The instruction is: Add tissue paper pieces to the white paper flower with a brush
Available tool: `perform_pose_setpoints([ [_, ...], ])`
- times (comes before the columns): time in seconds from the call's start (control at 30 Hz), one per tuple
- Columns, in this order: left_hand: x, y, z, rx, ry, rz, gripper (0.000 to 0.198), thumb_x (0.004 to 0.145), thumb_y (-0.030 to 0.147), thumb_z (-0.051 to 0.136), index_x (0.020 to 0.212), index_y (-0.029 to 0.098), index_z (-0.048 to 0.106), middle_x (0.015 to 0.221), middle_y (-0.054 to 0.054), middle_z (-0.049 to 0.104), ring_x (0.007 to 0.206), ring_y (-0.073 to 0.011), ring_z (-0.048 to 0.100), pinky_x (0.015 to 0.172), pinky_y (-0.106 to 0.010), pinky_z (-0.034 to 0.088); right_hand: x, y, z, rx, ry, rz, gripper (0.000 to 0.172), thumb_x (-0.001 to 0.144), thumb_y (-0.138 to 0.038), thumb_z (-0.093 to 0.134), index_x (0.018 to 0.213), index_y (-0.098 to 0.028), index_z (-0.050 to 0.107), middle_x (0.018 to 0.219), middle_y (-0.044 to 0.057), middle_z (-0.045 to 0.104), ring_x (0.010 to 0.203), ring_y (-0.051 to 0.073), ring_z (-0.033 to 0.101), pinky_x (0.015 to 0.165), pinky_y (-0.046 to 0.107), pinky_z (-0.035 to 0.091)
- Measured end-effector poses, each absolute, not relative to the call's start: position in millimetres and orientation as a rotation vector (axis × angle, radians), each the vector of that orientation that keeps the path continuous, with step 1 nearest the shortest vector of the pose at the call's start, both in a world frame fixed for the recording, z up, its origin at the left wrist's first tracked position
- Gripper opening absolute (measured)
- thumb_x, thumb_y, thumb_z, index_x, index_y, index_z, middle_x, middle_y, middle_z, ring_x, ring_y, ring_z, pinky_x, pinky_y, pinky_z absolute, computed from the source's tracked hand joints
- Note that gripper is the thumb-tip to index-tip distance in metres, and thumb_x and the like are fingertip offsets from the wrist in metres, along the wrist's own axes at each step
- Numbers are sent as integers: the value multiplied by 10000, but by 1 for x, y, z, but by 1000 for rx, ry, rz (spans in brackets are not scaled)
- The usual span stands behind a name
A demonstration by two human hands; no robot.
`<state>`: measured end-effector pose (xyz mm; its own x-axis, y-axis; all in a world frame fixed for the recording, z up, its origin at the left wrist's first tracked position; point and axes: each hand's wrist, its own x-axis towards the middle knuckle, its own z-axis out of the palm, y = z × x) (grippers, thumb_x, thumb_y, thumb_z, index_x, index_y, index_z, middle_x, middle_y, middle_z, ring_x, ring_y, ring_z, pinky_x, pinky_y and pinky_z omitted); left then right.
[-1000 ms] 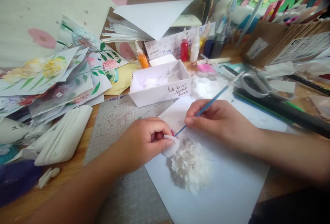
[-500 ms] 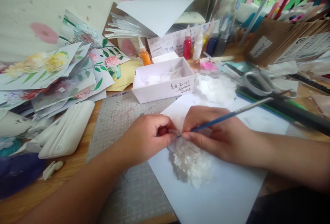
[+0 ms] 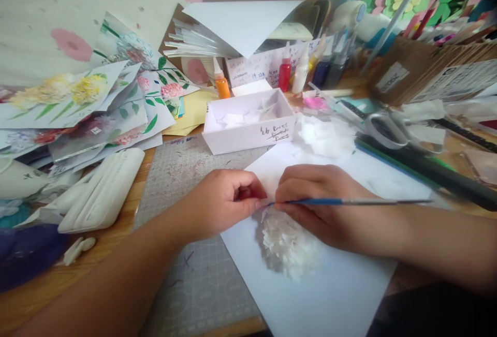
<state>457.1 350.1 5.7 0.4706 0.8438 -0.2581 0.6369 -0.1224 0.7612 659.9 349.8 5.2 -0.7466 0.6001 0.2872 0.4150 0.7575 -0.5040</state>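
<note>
My right hand (image 3: 326,202) is closed around a thin blue paintbrush (image 3: 322,202), which lies nearly level and points its bristle end off to the right. Close beside it, my left hand (image 3: 229,202) pinches with thumb and forefinger; a small piece of white tissue paper seems to be at its fingertips, mostly hidden. The brush's handle end reaches those fingertips. Just below both hands, a ruffled white paper flower (image 3: 291,246) rests on a white sheet of paper (image 3: 326,295). Loose white tissue pieces (image 3: 328,135) lie beyond my right hand.
A white paper box (image 3: 248,132) holding tissue scraps stands ahead on the grey cutting mat (image 3: 186,275). Glue bottles (image 3: 285,70) line the back. Scissors (image 3: 392,127) and a black bar (image 3: 446,169) lie right; a white case (image 3: 103,192) and flower cards (image 3: 77,104) lie left.
The paintbrush has swung from slanting up to the right to nearly level, turned in my right hand's fingers. My left hand keeps its pinch in about the same place.
</note>
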Motion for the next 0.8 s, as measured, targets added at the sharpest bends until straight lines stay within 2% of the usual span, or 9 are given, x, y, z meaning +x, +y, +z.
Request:
perform_pose_setpoints([
  [0.1, 455, 351, 5, 1839, 1244, 284, 155, 763, 347, 546, 779, 204, 605, 621, 44, 536, 550, -81, 453, 475, -176, 344, 659, 350, 6, -776, -2548, 556, 138, 844, -126, 454, 783, -132, 578, 771, 37, 529, 681, 113, 485, 582, 212, 361],
  [0.37, 449, 355, 9, 1911, 1213, 211, 166, 762, 336, 522, 771, 183, 587, 586, 43, 491, 521, -80, 415, 453, -175, 316, 662, 357, 2, -693, -2207, 913, 79, 843, -164, 526, 797, -105, 549, 744, 33, 528, 655, 77, 506, 590, 174, 411],
  [0.53, 446, 355, 9, 2095, 1322, 90, 199, 726, 367, 554, 665, 178, 556, 571, 46, 522, 510, -81, 436, 447, -186, 286, 660, 354, -1, -656, -2268, 885, 81, 843, -158, 529, 789, -104, 557, 752, 35, 535, 688, 83, 511, 612, 180, 407],
  [0.8, 453, 348, 6, 2108, 1442, 69, 230, 711, 393, 553, 622, 182, 571, 563, 42, 535, 495, -84, 434, 437, -199, 268, 662, 355, -6, -674, -2366, 774, 90, 850, -162, 516, 793, -107, 559, 766, 37, 527, 710, 99, 503, 631, 202, 397],
])
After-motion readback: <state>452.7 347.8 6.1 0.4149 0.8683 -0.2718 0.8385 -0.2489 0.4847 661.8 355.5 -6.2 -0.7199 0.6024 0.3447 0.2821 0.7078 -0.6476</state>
